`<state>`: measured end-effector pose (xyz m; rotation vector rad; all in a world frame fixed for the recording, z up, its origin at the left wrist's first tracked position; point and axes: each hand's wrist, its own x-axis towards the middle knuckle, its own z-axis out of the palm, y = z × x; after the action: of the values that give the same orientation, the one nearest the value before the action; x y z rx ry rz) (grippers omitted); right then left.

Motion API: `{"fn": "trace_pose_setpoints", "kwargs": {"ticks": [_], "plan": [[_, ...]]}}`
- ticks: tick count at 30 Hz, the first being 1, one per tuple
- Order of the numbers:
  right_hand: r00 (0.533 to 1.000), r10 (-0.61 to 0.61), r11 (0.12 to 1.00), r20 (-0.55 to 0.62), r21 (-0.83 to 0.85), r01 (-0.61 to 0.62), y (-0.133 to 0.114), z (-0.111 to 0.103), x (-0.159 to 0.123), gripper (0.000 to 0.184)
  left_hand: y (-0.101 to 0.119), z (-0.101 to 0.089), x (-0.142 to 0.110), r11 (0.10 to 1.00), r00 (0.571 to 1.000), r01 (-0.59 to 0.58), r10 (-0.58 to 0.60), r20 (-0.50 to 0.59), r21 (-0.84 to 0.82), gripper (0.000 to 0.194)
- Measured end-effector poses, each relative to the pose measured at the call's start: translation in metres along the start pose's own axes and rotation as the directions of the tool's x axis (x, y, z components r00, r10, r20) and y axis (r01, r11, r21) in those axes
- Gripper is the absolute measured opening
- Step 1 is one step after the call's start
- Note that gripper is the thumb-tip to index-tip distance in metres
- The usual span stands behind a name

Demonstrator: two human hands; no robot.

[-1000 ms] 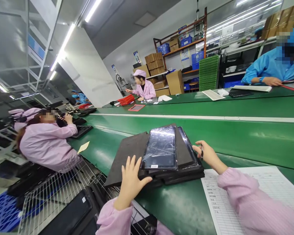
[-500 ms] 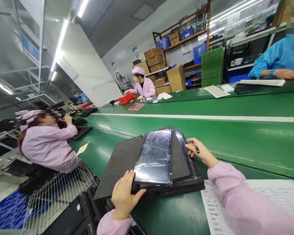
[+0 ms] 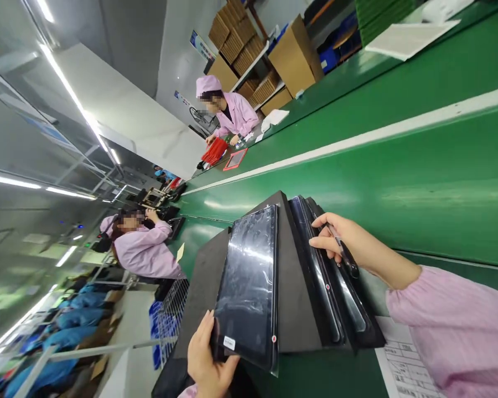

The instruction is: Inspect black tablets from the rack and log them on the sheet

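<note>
My left hand (image 3: 205, 359) grips the near left corner of a black tablet (image 3: 249, 287) wrapped in shiny film, with a small white label near my thumb. The tablet lies on top of a dark foam sheet (image 3: 292, 293) that covers a stack of more tablets (image 3: 336, 298) on the green belt. My right hand (image 3: 348, 246) is closed on a black pen (image 3: 345, 258) and rests against the right edge of that stack. A second dark foam sheet (image 3: 201, 276) lies left of the tablet.
A printed form (image 3: 406, 365) lies under my right sleeve. The green conveyor (image 3: 398, 182) runs away with a white stripe. A person in pink (image 3: 145, 251) works at the left, another person in pink (image 3: 232, 113) sits across by red items (image 3: 214, 150). A wire basket (image 3: 172, 304) sits below left.
My view has tilted strongly and moved closer. My left hand slid from flat on the foam to gripping the tablet's near corner, which has shifted toward me. My right hand stays on the stack's edge.
</note>
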<state>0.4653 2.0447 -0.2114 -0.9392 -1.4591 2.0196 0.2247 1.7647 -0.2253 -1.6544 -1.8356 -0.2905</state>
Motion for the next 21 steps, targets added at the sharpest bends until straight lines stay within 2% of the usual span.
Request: {"fn": "trace_pose_setpoints", "kwargs": {"ticks": [3, 10, 16, 21], "plan": [[1.000, 0.031, 0.999, -0.002, 0.020, -0.031, 0.002, 0.000, 0.002, 0.023, -0.002, -0.002, -0.003, 1.000, 0.999, 0.007, -0.007, 0.045, -0.011, 0.061], [1.000, 0.013, 1.000, 0.007, 0.026, -0.013, 0.011, 0.001, 0.007, 0.023, -0.009, -0.005, -0.010, 1.000, 0.992, 0.019, -0.017, 0.123, -0.012, 0.066], [1.000, 0.021, 1.000, 0.019, -0.001, -0.021, 0.005, -0.001, 0.003, 0.023, -0.005, -0.003, -0.004, 1.000, 1.000, -0.011, 0.011, 0.029, -0.007, 0.063], [1.000, -0.002, 1.000, 0.024, 0.029, 0.001, 0.007, -0.001, 0.004, 0.023, -0.003, -0.002, -0.001, 0.999, 1.000, -0.021, 0.021, 0.015, -0.035, 0.064]]}}
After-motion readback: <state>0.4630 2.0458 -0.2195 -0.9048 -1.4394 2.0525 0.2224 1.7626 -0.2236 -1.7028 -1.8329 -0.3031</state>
